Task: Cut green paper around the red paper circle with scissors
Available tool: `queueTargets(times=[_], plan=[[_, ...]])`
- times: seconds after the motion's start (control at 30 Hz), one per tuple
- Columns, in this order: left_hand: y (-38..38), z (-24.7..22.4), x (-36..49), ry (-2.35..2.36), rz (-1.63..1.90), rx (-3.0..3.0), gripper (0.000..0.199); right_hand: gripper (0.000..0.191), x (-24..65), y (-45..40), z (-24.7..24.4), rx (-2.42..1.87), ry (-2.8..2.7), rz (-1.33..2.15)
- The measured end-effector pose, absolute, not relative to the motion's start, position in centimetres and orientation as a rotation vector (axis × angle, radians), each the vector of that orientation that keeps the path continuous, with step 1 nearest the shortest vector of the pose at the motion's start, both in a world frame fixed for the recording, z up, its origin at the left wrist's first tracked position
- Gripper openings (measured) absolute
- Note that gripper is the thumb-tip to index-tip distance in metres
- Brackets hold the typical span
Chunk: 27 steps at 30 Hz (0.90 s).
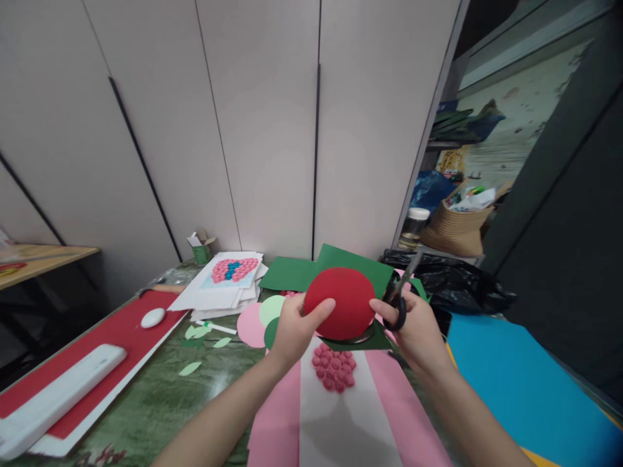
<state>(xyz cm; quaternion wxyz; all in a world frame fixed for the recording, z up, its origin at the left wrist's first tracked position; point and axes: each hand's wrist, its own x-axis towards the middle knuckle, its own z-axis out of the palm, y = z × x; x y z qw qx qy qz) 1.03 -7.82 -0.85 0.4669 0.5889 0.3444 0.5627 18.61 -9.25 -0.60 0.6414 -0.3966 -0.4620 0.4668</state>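
My left hand [302, 327] grips the left edge of a round piece of red paper [341, 301], thumb on its face. At the disc's right edge, my right hand [411, 324] has its thumb and fingertips against the paper. Scissors [403, 292] with dark handles hang in that same hand, their blades pointing up and away. Below the disc lies a white sheet [341, 421] bearing a cluster of pink rolled-paper roses [335, 368]. Pink paper [277, 415] spreads under the white sheet. Part of the disc's lower edge shows another layer beneath it.
Green sheets [292, 274] lie behind my hands. Pink and green circles [252, 324] and leaf cutouts [191, 368] are to the left, near a stack of white sheets [195, 295]. A white device [63, 392] rests on red paper [146, 301]. Blue paper [520, 376] and a black bag [467, 288] are right.
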Motion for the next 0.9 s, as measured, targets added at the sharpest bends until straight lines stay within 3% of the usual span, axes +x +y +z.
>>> queueTargets(times=[0.27,0.9], plan=[[-7.28,-1.40,0.99,0.848,1.478,1.356,0.038,0.026,18.52,-9.22,-0.40,-1.019,-1.038,1.023],[-7.47,-1.37,0.97,0.863,1.479,1.367,0.038,0.026,19.14,-8.96,-0.94,-1.026,-1.044,1.034]])
